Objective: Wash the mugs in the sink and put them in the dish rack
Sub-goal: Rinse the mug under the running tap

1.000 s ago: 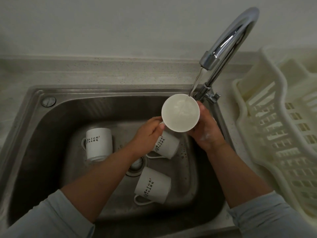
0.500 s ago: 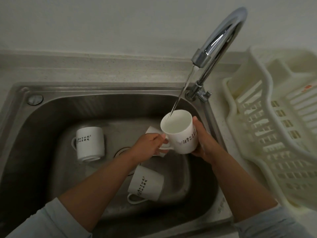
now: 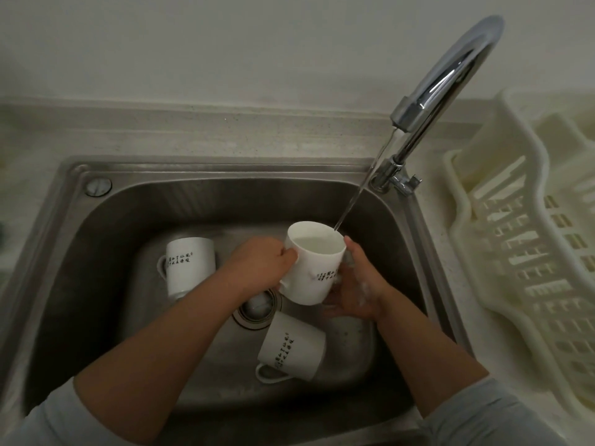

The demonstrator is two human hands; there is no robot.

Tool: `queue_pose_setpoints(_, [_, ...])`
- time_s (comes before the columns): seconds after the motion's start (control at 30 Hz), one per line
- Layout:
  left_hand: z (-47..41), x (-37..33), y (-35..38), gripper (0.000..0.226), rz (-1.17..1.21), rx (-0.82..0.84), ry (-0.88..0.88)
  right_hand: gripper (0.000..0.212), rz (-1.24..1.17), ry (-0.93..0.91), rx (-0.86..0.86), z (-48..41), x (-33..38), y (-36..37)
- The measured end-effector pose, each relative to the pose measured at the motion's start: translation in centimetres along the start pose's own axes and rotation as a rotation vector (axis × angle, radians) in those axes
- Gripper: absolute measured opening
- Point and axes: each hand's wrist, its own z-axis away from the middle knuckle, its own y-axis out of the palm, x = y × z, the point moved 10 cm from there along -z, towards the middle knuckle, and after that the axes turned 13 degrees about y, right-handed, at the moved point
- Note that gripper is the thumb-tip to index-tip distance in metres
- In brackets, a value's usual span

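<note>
A white mug (image 3: pixel 310 268) with dark lettering is held upright over the steel sink (image 3: pixel 106 220), and water stands inside it. My left hand (image 3: pixel 260 265) grips its handle. My right hand (image 3: pixel 357 284), with soap foam on it, cups the mug's right side and base. A thin stream from the chrome faucet (image 3: pixel 447 78) falls into the mug at its far rim. Two more white mugs lie in the basin: one at the left (image 3: pixel 190 265) and one near the front (image 3: pixel 293 352), on its side.
A cream plastic dish rack (image 3: pixel 528 239) stands on the counter right of the sink, with nothing seen in it. The drain strainer (image 3: pixel 257 307) sits at the basin's middle. A speckled counter and a plain wall lie behind.
The held mug has come down from just under the spout to lower in the basin and turned upright, and water has gathered in it. The third loose mug seen earlier is now hidden behind it.
</note>
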Motion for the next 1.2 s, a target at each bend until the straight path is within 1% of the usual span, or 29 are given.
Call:
queue_pose_setpoints(0.1, [-0.2,-1.3,-1.3,0.043,-0.231,-0.016,0.029,0.07,-0.028,-0.033,0.047,-0.3,0.8,0.8])
queue_pose_setpoints(0.17, [-0.4,-2.1,-2.0,0.043,-0.372,-0.047,0.064,0.067,-0.073,-0.06,0.078,-0.4,1.4,1.5])
queue_pose_setpoints(0.23, [-0.4,-2.7,-2.5,0.04,-0.458,-0.089,0.09,0.064,-0.133,-0.085,0.127,-0.5,2.0,2.3])
queue_pose_setpoints(0.37, [-0.4,-4.2,-3.1,0.035,-0.528,-0.166,0.129,0.059,-0.221,-0.154,0.213,-0.3,3.6,3.7])
queue_pose_setpoints(0.53, [0.1,-5.6,-4.3,0.042,-0.619,-0.249,0.144,0.059,-0.298,-0.249,0.346,0.4,5.9,5.4])
queue_pose_setpoints(0.67, [0.2,-6.3,-5.3,0.042,-0.63,-0.307,0.131,0.057,-0.352,-0.31,0.413,1.0,7.3,6.2])
queue_pose_setpoints(0.8, [0.1,-6.5,-6.0,0.039,-0.569,-0.35,0.151,0.059,-0.392,-0.364,0.424,1.9,8.9,6.0])
queue_pose_setpoints(0.9, [-0.1,-6.3,-6.1,0.036,-0.436,-0.395,0.188,0.058,-0.389,-0.453,0.383,2.8,10.3,5.1])
queue_pose_setpoints(0.93, [-0.2,-6.1,-6.0,0.04,-0.374,-0.412,0.202,0.058,-0.388,-0.485,0.364,3.2,10.7,4.7])
queue_pose_setpoints(1.03, [-0.5,-5.7,-5.2,0.061,-0.2,-0.454,0.262,0.057,-0.37,-0.565,0.326,4.5,12.1,3.9])
queue_pose_setpoints(1.1, [-0.9,-5.3,-4.7,0.056,-0.072,-0.47,0.29,0.056,-0.351,-0.603,0.32,5.3,12.7,3.5])
queue_pose_setpoints(1.2, [-1.5,-4.7,-3.8,0.033,0.142,-0.502,0.325,0.053,-0.306,-0.648,0.254,6.0,12.8,2.4])
